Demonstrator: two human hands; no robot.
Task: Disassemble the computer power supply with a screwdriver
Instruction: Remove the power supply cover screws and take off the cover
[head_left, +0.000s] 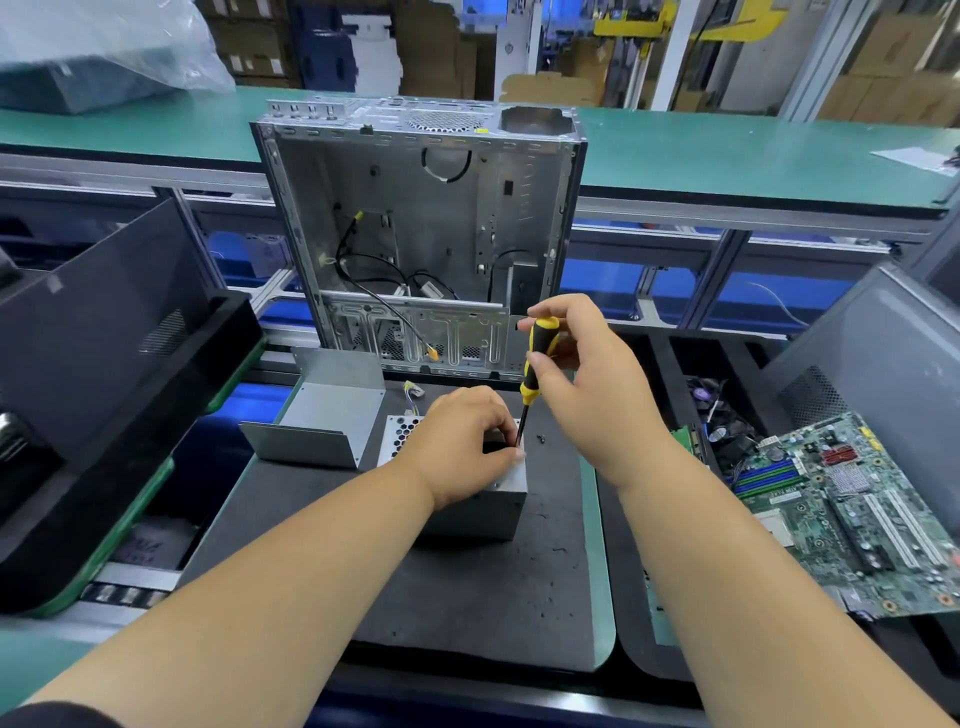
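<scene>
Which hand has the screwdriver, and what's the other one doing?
The right hand grips the yellow-and-black screwdriver, tip down at the power supply; the left hand only steadies that box.

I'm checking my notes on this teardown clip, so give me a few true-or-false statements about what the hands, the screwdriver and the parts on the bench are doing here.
1. The right hand holds the screwdriver by its yellow and black handle. True.
2. The screwdriver lies flat on the mat. False: it stands nearly upright, tip down at the power supply.
3. The left hand rests on top of the power supply. True.
4. The computer case behind is packed with parts. False: it is open, with only a few cables showing.
5. A motherboard lies to the right. True.
6. The bent metal cover sits on the power supply. False: it sits apart, to its left.
</scene>
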